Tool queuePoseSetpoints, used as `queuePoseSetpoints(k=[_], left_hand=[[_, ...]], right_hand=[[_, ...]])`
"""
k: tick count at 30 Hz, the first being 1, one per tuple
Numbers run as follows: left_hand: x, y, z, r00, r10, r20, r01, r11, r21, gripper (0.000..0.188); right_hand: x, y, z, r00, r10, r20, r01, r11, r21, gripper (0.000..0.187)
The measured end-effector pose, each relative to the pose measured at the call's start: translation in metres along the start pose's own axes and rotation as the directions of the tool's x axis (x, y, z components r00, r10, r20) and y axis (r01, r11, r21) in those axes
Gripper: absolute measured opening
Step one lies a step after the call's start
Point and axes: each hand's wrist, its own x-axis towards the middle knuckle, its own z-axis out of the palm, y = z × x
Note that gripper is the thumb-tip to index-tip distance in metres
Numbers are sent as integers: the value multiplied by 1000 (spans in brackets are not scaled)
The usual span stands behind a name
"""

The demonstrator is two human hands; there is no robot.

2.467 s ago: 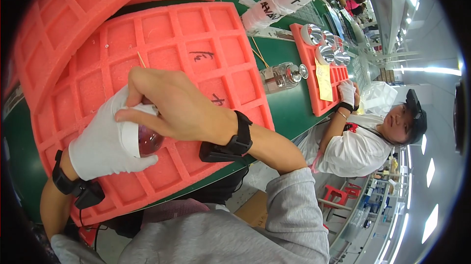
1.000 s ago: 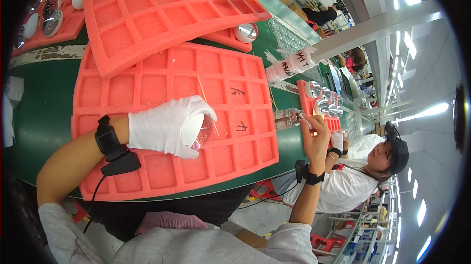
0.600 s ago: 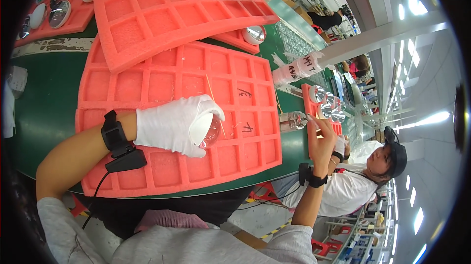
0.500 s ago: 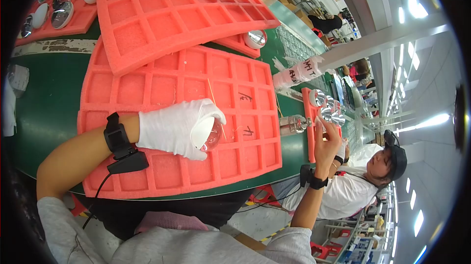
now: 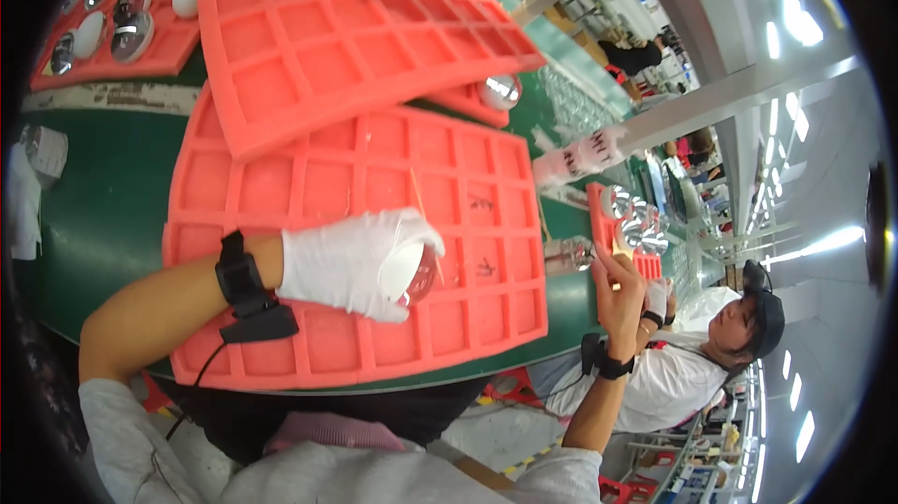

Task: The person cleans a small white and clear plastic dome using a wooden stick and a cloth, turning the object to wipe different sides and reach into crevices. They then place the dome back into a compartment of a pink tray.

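My left hand [image 5: 341, 265], in a white glove, is closed around a round lens-like piece [image 5: 400, 270] with a white face and a clear dome. It is held over the pink foam tray [image 5: 267, 190] with square pockets. A thin wooden stick [image 5: 417, 189] juts up past the gloved fingers; whether they grip it is unclear. My bare right hand [image 5: 619, 303] is at the top of a small clear glass bottle [image 5: 563, 256] on the green table. Its thumb and forefinger are pinched together; what is between them is too small to make out.
A second pink foam tray [image 5: 365, 62] overlaps the first at the back. Shiny domed pieces sit on foam at far left [image 5: 131, 34] and at right [image 5: 636, 221]. A wrapped metal post [image 5: 580, 158] rises beyond the bottle. A co-worker [image 5: 687, 364] sits at the right.
The view has shifted a little, so most things appear further right and lower. My right fingertips have come down to the bottle's top. The left hand keeps its hold on the round piece.
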Motion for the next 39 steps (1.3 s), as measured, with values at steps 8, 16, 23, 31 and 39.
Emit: queuePoseSetpoints(k=[8,16,23,31,39], left_hand=[[5,5,-4,995,-95,40,96,995,-22,64],[6,8,-4,978,-184,95,172,977,129,67],[8,-6,7,995,-99,-27,96,992,-82,67],[11,-1,3,999,-5,45,-2,989,147,69],[12,-7,6,998,-44,51,44,999,19,70]], right_hand=[[18,-55,1,913,-407,11,388,879,277,18],[73,-136,78,723,-644,248,215,552,806,17],[73,-122,113,679,-724,117,282,405,869,25],[63,-128,114,685,-720,112,305,423,853,25],[58,-134,114,736,-656,167,246,488,837,23]])
